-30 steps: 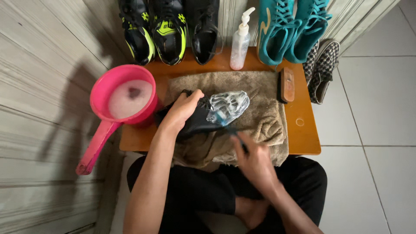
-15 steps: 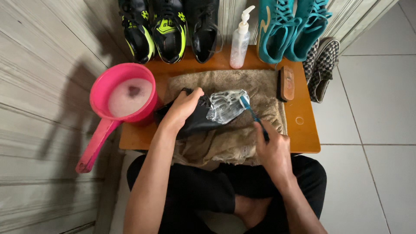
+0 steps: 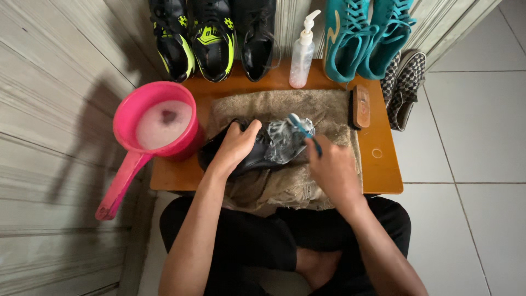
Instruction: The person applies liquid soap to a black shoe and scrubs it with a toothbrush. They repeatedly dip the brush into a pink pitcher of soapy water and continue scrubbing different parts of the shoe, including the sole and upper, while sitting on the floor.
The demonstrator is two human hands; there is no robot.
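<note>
Holding the black shoe [image 3: 249,153] down on the brown towel [image 3: 285,189], the left hand [image 3: 235,147] is wrapped over its back part with the fingers curled around it, and that firm press looks like the best way to keep it from sliding. The right hand [image 3: 331,170] is closed around a blue toothbrush [image 3: 304,131], and the brush head sits on the soapy front end of the shoe, which is white with foam. The shoe lies near the middle of the small wooden desk [image 3: 381,164], on top of the towel, just beside the pink water scoop [image 3: 156,129]. Its long side runs left to right across the desk, tipped up a little at the right, so it seems that the toe points right toward the wooden brush [image 3: 360,106] and the heel points left toward the scoop. To scrub well, I think short, soft strokes along the foamy part would work best, with the left hand pushing down so the shoe stays put, and the brush should stay wet with soap. At the back of the desk stand a clear pump bottle [image 3: 301,55], black and green shoes [image 3: 194,38] and teal shoes [image 3: 364,35]
</note>
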